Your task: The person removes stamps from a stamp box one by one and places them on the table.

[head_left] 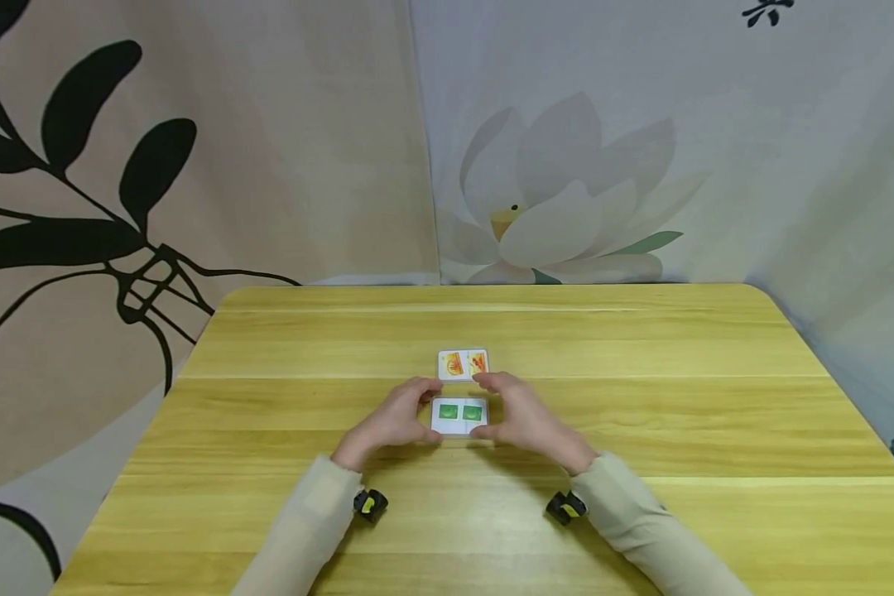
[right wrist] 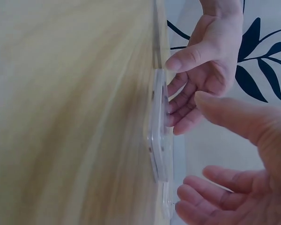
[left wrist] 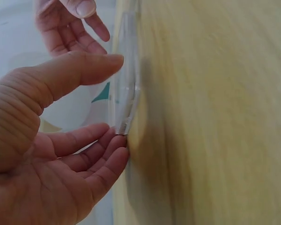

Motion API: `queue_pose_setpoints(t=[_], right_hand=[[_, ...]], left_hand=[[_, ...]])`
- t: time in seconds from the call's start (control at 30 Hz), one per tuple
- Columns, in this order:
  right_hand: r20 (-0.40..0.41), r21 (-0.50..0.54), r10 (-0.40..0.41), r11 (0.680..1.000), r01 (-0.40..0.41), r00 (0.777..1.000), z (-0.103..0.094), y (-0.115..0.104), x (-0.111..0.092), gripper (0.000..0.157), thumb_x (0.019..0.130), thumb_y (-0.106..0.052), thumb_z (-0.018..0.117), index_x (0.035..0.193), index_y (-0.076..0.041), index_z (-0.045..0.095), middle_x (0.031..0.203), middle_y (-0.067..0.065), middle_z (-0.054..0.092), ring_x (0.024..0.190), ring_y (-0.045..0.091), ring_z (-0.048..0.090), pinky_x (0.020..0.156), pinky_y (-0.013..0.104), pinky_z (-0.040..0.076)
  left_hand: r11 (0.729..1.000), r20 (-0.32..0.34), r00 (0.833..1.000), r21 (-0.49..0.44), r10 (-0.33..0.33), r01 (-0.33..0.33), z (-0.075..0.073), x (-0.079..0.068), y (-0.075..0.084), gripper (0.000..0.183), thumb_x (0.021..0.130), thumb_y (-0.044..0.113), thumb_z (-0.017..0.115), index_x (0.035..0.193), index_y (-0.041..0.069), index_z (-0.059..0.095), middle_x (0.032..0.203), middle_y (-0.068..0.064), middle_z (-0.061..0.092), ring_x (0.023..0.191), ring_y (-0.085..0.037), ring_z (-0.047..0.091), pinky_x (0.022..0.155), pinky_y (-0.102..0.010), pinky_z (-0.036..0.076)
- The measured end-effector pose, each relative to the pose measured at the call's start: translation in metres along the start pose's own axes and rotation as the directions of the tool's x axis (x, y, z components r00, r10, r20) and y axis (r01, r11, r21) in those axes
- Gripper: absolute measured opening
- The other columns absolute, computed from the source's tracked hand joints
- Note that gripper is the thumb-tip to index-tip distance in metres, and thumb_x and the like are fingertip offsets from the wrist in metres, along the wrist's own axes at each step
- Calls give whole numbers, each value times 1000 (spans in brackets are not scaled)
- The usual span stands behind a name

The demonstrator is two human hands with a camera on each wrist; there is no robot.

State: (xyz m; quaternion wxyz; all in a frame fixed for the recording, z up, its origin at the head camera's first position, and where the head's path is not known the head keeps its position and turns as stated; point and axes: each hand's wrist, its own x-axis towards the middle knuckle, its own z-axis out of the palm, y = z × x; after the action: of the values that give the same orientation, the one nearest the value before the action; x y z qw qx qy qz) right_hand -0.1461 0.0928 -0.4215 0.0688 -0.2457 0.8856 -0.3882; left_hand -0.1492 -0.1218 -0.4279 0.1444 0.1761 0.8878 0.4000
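A flat clear case with two green pictures on white [head_left: 459,412] lies on the table between both hands. Just beyond it is a similar case with two orange pictures [head_left: 458,364]. My left hand [head_left: 395,414] curves loosely at the green case's left side, thumb by the near corner and fingers by the far corner. At the right side, my right hand [head_left: 525,418] is spread, its fingertips by the orange case and its thumb by the green one's near corner. From the right wrist, a gap shows between the right fingers and the nearer case [right wrist: 157,126].
The wooden table [head_left: 678,397] has rounded far corners. Behind it hang pale curtains with a printed lotus [head_left: 581,199] and dark leaves [head_left: 93,99]. Small black devices [head_left: 370,505] with yellow marks sit at both wrists, below the beige sleeves [head_left: 298,521].
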Motion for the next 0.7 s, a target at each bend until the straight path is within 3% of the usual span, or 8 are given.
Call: queue_pose_setpoints(t=[0.43,0.7], right_hand=[[66,-98,-51,994,57,997,6,1,6,71,65,-12,85,124,8,52,117,19,58,107,31,54,94,43,45],[83,-142,-22,989,34,996,11,2,11,62,63,-10,86,115,7,57,113,17,59,105,31,54,92,43,45]], left_hand=[[990,-16,999,134,49,-47,3,5,0,64,60,0,83,116,-8,54,107,-13,53,99,-25,51,90,-39,45],[991,-9,999,127,41,-39,3,6,-2,63,60,0,83,116,-7,55,108,-12,53,101,-25,52,91,-39,45]])
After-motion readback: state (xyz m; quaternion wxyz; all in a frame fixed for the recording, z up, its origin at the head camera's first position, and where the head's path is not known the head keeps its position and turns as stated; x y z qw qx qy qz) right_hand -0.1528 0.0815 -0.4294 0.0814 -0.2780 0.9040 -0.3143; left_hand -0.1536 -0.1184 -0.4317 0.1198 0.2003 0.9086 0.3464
